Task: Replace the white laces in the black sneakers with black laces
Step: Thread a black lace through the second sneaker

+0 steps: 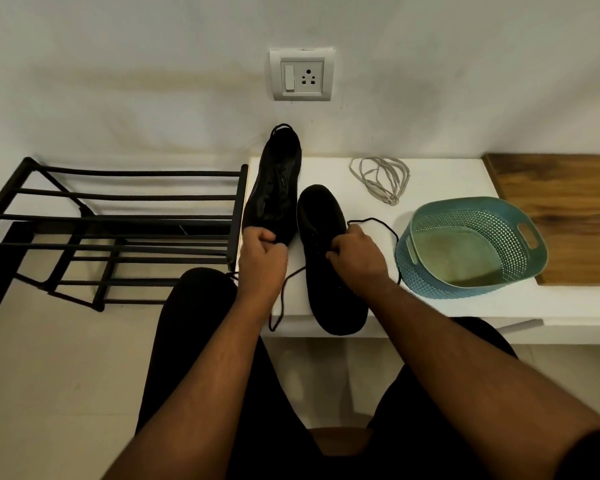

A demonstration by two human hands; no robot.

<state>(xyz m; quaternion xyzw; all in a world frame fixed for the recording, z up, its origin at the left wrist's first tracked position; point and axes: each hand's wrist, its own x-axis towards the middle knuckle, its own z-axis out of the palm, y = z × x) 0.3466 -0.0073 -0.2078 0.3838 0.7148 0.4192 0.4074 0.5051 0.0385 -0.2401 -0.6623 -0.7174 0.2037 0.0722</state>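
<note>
The person sits facing a white table (447,317) and works on the nearer black sneaker (329,265), which lies at the centre of the frame with its toe hanging a little over the near edge, probably so the eyelets sit close under the hands. The right hand (359,258) rests on the upper of that shoe with its fingers curled in, pinching the black lace (374,221) where it loops out to the right toward the basket. The left hand (262,252) is closed in a fist just left of the shoe, gripping the lace's other run, which trails down past the table edge; holding both ends apart like this looks like a way to draw the lace even through the eyelets. The second sneaker (274,188) leans heel-up against the wall in the upper centre, seemingly set aside already threaded in black, though its lacing is too dark to read. The removed white laces (381,178) lie in a loose coil on the table to the upper right, well clear of the work. A teal perforated basket (471,216) stands at the right, near the shoe, and a black metal shoe rack (111,216) fills the left of the frame
</note>
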